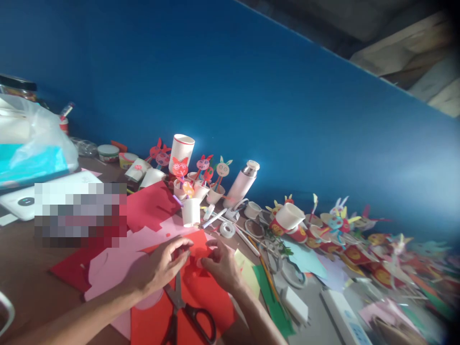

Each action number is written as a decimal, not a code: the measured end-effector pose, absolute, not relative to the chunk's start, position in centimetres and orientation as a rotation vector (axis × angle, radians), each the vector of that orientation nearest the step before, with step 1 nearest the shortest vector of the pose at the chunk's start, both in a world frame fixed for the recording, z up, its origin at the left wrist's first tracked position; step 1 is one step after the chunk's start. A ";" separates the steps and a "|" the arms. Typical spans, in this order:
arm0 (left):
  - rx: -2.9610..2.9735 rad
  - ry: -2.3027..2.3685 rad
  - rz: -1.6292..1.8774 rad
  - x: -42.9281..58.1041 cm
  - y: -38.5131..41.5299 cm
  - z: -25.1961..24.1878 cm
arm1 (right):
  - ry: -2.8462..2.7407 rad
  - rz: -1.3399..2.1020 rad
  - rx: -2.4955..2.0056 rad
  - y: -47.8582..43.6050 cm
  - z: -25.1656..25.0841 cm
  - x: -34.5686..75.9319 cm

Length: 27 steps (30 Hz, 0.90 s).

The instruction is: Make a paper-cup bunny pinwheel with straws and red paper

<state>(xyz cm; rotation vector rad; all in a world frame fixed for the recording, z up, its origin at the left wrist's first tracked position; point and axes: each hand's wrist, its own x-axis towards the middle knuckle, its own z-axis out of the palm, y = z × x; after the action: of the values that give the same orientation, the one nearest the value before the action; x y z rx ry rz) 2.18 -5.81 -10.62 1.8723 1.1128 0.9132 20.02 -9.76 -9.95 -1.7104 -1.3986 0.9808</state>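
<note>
My left hand (170,263) hovers over red paper with its fingers curved and the thumb held apart from them. Facing it, my right hand (223,266) has bent fingers and a thumb that stand apart too; a small reddish spot near that thumb is too unclear to name. Beneath both hands lies the red paper (212,292). Scissors (178,303) with black handles rest on it, blades partly spread and pointing away from me, close to my left thumb. Pink paper (115,268) spreads under and left of the red sheet.
Ahead stand a white paper cup (191,212), paper animal faces on sticks (223,168) and a pink thermos (242,184). A tape roll (227,229), pens and green paper (271,299) lie to the right, with a power strip (345,316) beyond. A blue wall (230,86) rises behind.
</note>
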 end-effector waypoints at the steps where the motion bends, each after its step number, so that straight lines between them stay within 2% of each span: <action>1: 1.919 1.106 0.910 2.1 -5.9 -10.6 | -1.408 0.979 -1.722 -9.8 -10.1 20.0; 10: 2.250 1.035 0.868 1.8 -5.6 -12.6 | -1.520 0.806 -1.836 -10.3 -9.4 19.4; 17: 2.319 0.938 0.737 2.1 -6.0 -10.5 | -1.688 0.581 -1.940 -10.6 -8.5 19.0; 27: 2.300 0.900 0.655 2.5 -6.1 -10.3 | -1.743 0.487 -1.956 -10.5 -8.9 19.2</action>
<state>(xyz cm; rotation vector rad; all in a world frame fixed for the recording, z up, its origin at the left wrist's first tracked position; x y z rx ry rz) 2.47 -6.13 -10.29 2.2997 0.8997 0.6552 19.22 -10.54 -8.86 -1.9559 -1.7434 0.4870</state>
